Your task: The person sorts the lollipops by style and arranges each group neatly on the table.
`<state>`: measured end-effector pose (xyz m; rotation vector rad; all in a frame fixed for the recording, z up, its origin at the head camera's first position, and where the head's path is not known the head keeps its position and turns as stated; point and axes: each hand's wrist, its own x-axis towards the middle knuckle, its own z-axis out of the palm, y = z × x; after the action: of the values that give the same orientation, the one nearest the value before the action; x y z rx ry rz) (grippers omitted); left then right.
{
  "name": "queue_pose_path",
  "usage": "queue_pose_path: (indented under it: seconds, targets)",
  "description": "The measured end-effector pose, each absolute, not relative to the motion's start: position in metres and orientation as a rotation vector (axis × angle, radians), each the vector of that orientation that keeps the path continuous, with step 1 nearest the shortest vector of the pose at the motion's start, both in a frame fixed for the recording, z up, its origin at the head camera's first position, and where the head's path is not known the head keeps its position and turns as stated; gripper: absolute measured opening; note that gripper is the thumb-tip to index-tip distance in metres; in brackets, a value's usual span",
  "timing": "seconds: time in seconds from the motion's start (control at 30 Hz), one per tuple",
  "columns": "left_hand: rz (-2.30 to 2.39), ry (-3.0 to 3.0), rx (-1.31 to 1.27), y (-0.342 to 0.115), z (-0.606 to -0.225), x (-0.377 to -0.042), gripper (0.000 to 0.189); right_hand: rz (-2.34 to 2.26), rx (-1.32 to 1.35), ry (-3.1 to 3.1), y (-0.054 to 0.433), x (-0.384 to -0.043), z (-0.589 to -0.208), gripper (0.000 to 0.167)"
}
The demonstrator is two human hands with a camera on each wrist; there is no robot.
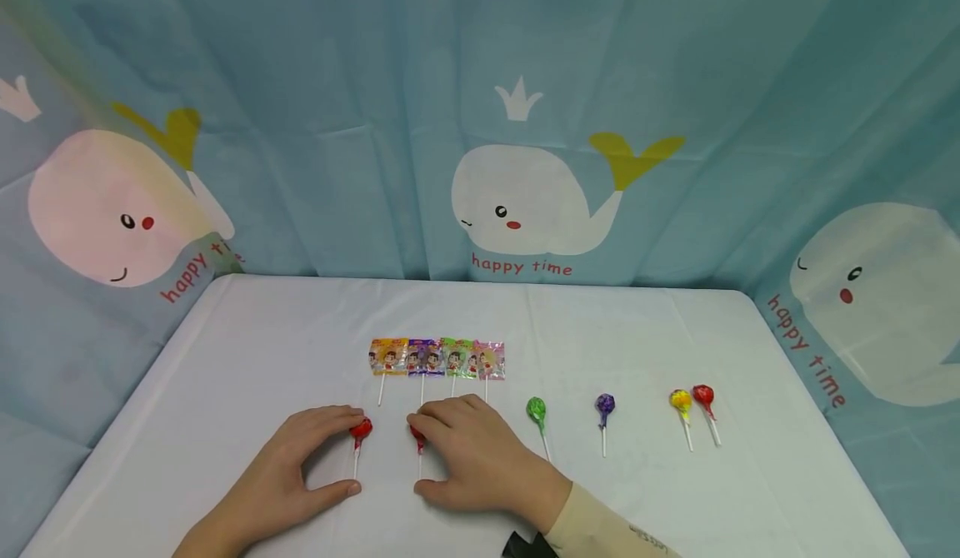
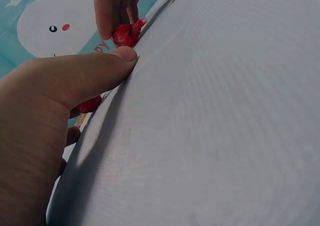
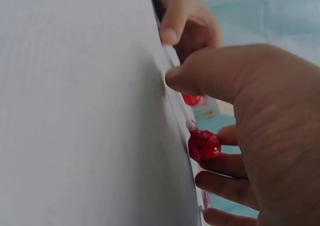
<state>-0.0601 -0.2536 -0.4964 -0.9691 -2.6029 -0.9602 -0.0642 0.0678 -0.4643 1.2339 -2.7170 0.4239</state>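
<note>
Two red lollipops lie side by side on the white tabletop, sticks toward the person. My left hand [image 1: 288, 466] touches the head of the left red lollipop [image 1: 361, 429] with its fingertips, its thumb beside the stick's end. Over the right red lollipop [image 1: 418, 439] my right hand [image 1: 480, 458] is spread the same way, partly covering it. In the right wrist view its fingers rest against that red lollipop [image 3: 204, 146], with the thumb well apart. The left wrist view shows the left red lollipop [image 2: 90, 104] mostly hidden behind the thumb.
Behind the hands, lollipops in flat orange [image 1: 388, 356], purple, green and pink [image 1: 491, 360] wrappers lie in a row. Rightward are a green lollipop [image 1: 536, 411], a purple one [image 1: 605, 406], a yellow one [image 1: 681, 401] and another red one [image 1: 703, 396]. A whale-print curtain [image 1: 337, 200] surrounds the table.
</note>
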Motion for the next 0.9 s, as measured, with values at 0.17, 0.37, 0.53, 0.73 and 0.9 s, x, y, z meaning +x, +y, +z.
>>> queue_pose_path:
  seconds: [0.17, 0.37, 0.53, 0.73, 0.9]
  targets:
    - [-0.961, -2.58, -0.984, -0.253, -0.495, -0.06, 0.079, 0.374, 1.227, -2.674, 0.062, -0.063, -0.46, 0.072]
    - [-0.968, -2.577, -0.997, -0.254, -0.496, -0.06, 0.077, 0.401, 1.23, -2.649, 0.054, -0.065, -0.459, 0.071]
    - [-0.96, -2.577, -1.015, -0.255, -0.498, -0.061, 0.076, 0.398, 1.241, -2.613, 0.047, -0.066, -0.46, 0.072]
    - [-0.948, -2.565, -1.02, -0.255, -0.497, -0.061, 0.076, 0.374, 1.255, -2.598, 0.041, -0.066, -0.46, 0.072]
    - [-0.962, -2.566, -1.025, -0.255, -0.496, -0.06, 0.076, 0.343, 1.266, -2.593, 0.036, -0.066, -0.461, 0.072]
